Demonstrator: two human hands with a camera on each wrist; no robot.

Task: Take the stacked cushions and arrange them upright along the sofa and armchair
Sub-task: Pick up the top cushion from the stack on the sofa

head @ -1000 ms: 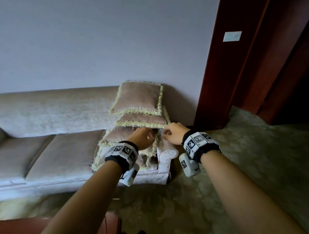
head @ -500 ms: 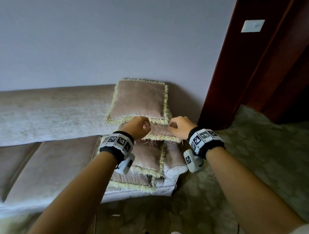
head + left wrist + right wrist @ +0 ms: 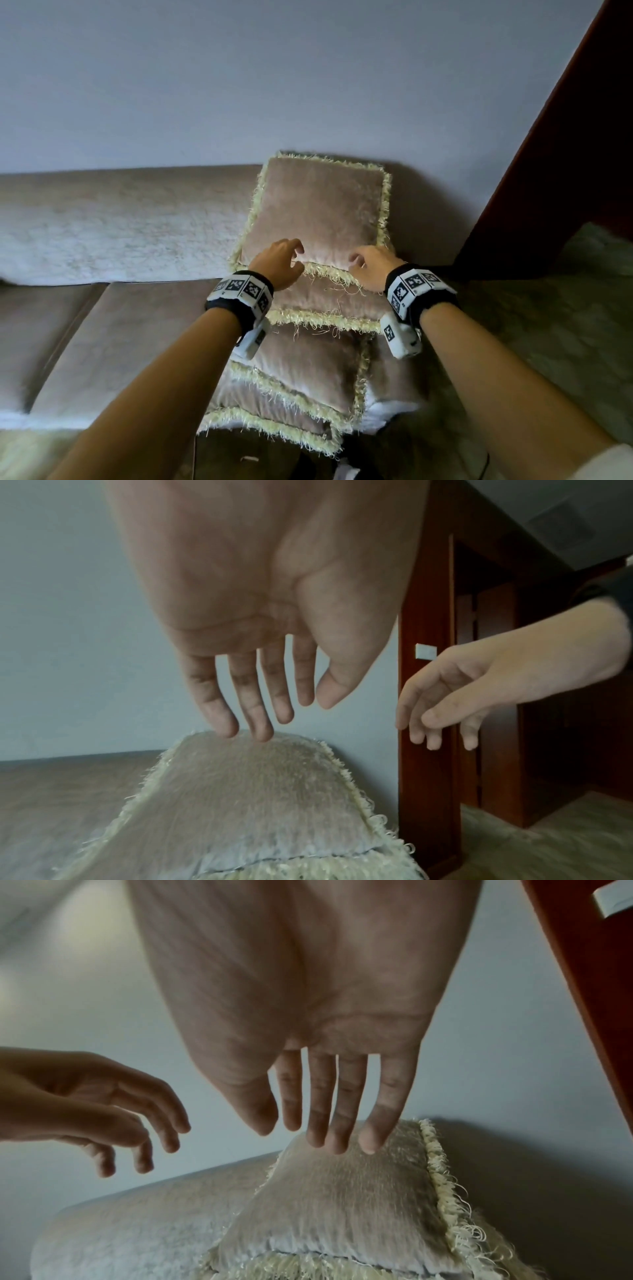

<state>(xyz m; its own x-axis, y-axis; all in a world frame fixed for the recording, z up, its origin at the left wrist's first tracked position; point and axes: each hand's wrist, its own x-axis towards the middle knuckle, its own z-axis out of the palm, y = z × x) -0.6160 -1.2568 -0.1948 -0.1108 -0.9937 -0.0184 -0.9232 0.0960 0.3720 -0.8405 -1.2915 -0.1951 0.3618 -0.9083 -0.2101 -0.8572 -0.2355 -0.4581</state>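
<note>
Several pink-beige cushions with pale yellow fringe lie stacked flat at the sofa's right end. The top cushion (image 3: 318,212) leans back toward the wall, above a second cushion (image 3: 325,301) and a third cushion (image 3: 308,370). My left hand (image 3: 294,255) and right hand (image 3: 359,262) hover side by side over the top cushion's front edge. The fingers of both are spread and hold nothing. In the left wrist view the left hand (image 3: 274,710) has its fingertips at the cushion (image 3: 246,791) surface. In the right wrist view the right hand (image 3: 325,1131) reaches the cushion (image 3: 342,1204) likewise. Whether they touch is unclear.
The long beige sofa (image 3: 120,325) runs left from the stack, with its backrest (image 3: 102,222) against a plain wall. A dark red wooden door frame (image 3: 565,171) stands just right of the stack. Patterned carpet (image 3: 548,325) covers the floor on the right.
Both hands were closed fists low against the stack's front. They have risen to the top cushion and opened. The view has moved closer to the stack.
</note>
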